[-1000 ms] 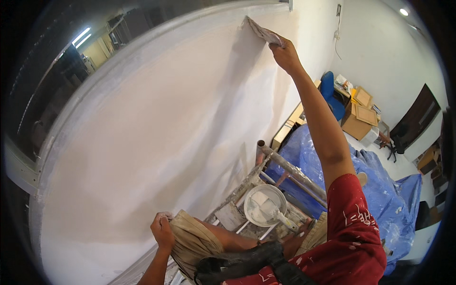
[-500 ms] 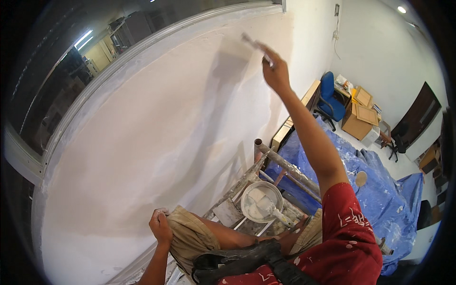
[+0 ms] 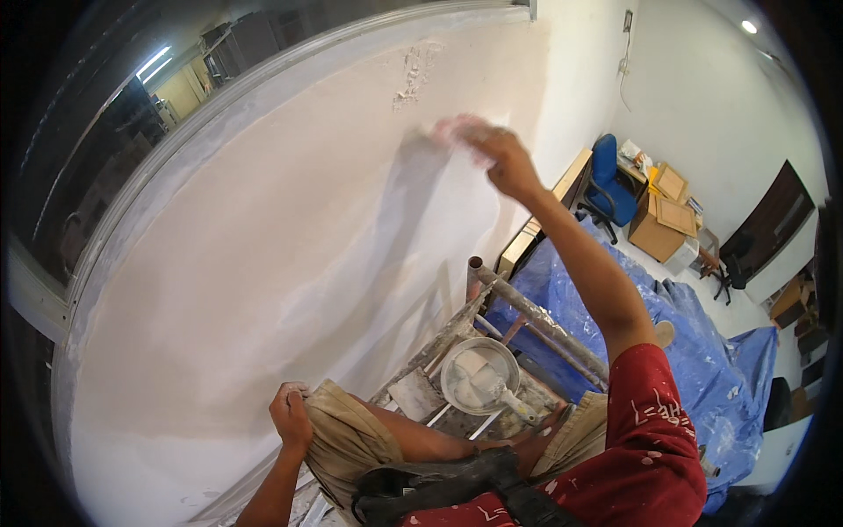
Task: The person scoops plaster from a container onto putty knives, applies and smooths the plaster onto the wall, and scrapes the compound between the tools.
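Note:
My right hand (image 3: 514,167) is closed on a motion-blurred putty knife (image 3: 457,132) at the plastered wall (image 3: 211,290). Above it, a rough streak of white filler (image 3: 411,75) marks the wall. Near the wall at lower left, my left hand (image 3: 292,413) is curled beside the hem of my khaki shorts (image 3: 342,413); what its white-smudged fingers grip is unclear. Below, a round pan (image 3: 457,400) of white paste with a tool (image 3: 518,406) in it rests on the scaffold platform (image 3: 413,391).
A steel scaffold rail (image 3: 536,312) borders the platform. A blue tarp (image 3: 711,369) spreads below on the right, near a blue chair (image 3: 615,189), cardboard boxes (image 3: 659,228) and a dark door (image 3: 781,211). A framed window (image 3: 105,176) runs along the wall's top left.
My right hand and knife have moved down and a little left from the wall's upper part, where a rough filler streak now shows. My left hand has shifted slightly left.

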### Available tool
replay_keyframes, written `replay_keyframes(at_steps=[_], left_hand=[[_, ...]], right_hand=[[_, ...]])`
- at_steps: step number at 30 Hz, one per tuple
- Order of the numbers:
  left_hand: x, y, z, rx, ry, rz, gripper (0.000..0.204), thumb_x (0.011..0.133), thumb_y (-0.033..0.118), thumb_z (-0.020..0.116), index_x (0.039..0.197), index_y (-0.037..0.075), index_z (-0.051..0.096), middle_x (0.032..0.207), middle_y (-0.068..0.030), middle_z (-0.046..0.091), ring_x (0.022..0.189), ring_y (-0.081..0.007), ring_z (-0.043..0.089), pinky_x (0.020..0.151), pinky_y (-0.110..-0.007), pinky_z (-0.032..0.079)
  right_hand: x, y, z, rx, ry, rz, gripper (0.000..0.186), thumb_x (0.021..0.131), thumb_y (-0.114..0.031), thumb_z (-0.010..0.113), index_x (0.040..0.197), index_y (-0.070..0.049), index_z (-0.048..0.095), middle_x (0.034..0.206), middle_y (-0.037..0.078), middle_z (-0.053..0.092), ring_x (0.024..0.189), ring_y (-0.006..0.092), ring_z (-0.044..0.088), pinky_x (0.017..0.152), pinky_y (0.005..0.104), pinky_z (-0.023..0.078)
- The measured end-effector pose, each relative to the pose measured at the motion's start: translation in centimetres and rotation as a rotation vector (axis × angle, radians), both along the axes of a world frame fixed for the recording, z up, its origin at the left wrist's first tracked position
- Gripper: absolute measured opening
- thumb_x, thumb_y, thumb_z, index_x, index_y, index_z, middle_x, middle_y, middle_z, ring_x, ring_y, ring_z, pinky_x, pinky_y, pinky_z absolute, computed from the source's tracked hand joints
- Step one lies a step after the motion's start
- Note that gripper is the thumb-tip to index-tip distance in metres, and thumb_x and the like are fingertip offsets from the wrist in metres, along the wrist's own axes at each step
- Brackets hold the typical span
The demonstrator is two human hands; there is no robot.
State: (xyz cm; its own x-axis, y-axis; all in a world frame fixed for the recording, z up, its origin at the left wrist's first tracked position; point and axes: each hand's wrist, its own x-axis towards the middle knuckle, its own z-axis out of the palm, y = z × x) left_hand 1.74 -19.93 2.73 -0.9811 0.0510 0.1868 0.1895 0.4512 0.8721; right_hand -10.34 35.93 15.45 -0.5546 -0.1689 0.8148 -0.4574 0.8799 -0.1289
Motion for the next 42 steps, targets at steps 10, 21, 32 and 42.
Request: replay_keyframes(at_steps=[10, 21, 32, 42], left_hand=[[-0.1, 0.3, -0.2, -0.01, -0.01, 0.014, 0.027, 0.092, 0.013, 0.045, 0.088, -0.005, 0.065, 0.079, -0.0092, 0.066, 0.076, -0.016, 0.059, 0.074, -0.03, 0.048], [0.4, -0.2, -0.3, -0.006, -0.002, 0.04, 0.026, 0.093, 0.013, 0.046, 0.088, -0.004, 0.065, 0.079, -0.0087, 0.066, 0.075, -0.0152, 0.059, 0.075, -0.029, 0.047], [0.3, -0.1, 0.9, -0.096, -0.02, 0.0, 0.027, 0.094, 0.013, 0.044, 0.09, -0.004, 0.065, 0.081, -0.0101, 0.067, 0.077, -0.0167, 0.061, 0.076, -0.031, 0.048], [0.1, 0.6, 0.5, 0.004, 0.005, 0.009, 0.027, 0.093, 0.014, 0.045, 0.089, -0.004, 0.066, 0.079, -0.01, 0.067, 0.076, -0.0163, 0.061, 0.075, -0.03, 0.048]], right_hand=[[-3.3, -3.3, 5.4, -0.326, 0.172, -0.02, 0.062, 0.077, 0.011, 0.054, 0.132, -0.015, 0.062, 0.131, 0.013, 0.063, 0.123, 0.0327, 0.058, 0.101, 0.0379, 0.048], [0.2, -7.5, 3.2, -0.056, 0.19, -0.113, 0.068, 0.076, 0.007, 0.056, 0.141, -0.015, 0.055, 0.142, 0.009, 0.054, 0.137, 0.0319, 0.043, 0.11, 0.047, 0.035], [1.1, -5.4, -2.4, 0.343, -0.112, 0.002, 0.066, 0.082, 0.005, 0.055, 0.145, -0.016, 0.05, 0.151, 0.013, 0.044, 0.143, 0.0316, 0.037, 0.118, 0.0488, 0.027], [-5.3, 1.3, 6.4, -1.005, -0.041, -0.183, 0.054, 0.084, -0.009, 0.045, 0.136, -0.005, 0.057, 0.119, 0.025, 0.067, 0.111, 0.0351, 0.064, 0.095, 0.037, 0.048]])
